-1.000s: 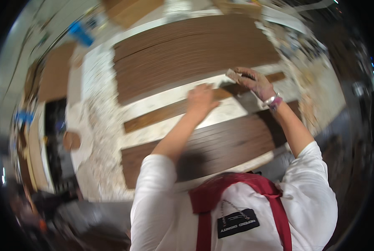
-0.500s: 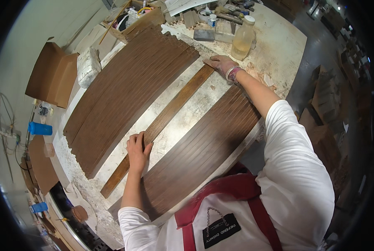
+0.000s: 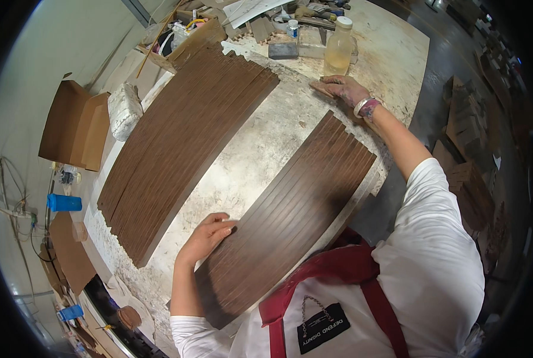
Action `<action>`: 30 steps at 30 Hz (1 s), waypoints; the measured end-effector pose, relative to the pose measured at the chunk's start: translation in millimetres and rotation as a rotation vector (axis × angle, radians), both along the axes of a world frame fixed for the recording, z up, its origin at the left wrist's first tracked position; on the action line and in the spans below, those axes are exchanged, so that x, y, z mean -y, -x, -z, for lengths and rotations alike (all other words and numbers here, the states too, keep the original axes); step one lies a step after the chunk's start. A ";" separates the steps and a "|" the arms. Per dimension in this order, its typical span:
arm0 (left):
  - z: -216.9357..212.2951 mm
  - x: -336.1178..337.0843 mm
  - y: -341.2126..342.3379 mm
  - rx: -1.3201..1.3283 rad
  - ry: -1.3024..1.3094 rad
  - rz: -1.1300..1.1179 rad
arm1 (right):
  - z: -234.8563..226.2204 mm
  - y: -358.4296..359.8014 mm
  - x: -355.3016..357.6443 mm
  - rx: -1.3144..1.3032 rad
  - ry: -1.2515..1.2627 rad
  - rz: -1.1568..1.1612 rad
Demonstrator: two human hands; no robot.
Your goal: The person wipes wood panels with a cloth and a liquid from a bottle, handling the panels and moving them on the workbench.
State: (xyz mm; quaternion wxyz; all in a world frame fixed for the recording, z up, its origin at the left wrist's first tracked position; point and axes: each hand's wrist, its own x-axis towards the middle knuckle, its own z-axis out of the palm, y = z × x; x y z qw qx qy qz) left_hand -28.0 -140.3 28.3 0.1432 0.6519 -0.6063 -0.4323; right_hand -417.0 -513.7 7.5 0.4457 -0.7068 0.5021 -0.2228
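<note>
Two rows of dark brown wooden strips lie side by side on a pale, stained table (image 3: pixel 248 137): a far row (image 3: pixel 183 149) and a near row (image 3: pixel 290 221). At the near row's left edge, my left hand (image 3: pixel 207 238) has its fingers bent and a little apart, with the fingertips touching the wood. Beyond that row's right end, my right hand (image 3: pixel 347 92) is closed on a small flat brown piece (image 3: pixel 321 89). Its fingers hide part of it, and I cannot tell its kind. A purple-stained covering is on this hand, with a bangle at the wrist.
A bottle of yellowish liquid (image 3: pixel 338 48) stands just beyond my right hand. Near it are a grey block (image 3: pixel 283 51) and a small white-and-blue bottle (image 3: pixel 292 28). Cardboard boxes (image 3: pixel 76 128), a wrapped white bundle (image 3: pixel 124 111) and a blue cup (image 3: pixel 64 203) are at the left.
The single strip between the rows has left the gap; the near row's far edge now reaches my left hand. My left hand moved down and right, my right hand rightward, off the strip's end.
</note>
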 end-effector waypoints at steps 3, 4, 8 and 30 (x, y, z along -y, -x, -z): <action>-5.5 27.3 3.4 0.452 0.425 -0.058 | 23.3 -5.8 16.0 0.098 0.077 0.030; 1.4 32.8 1.0 0.620 0.421 -0.119 | 19.4 -16.6 16.8 0.142 -0.012 0.053; 34.3 32.9 -0.2 0.946 0.418 -0.195 | 11.1 -59.6 26.5 0.110 -0.035 0.095; 50.4 12.1 4.7 0.555 0.503 -0.241 | -63.8 -168.3 -85.3 -0.188 0.152 -0.525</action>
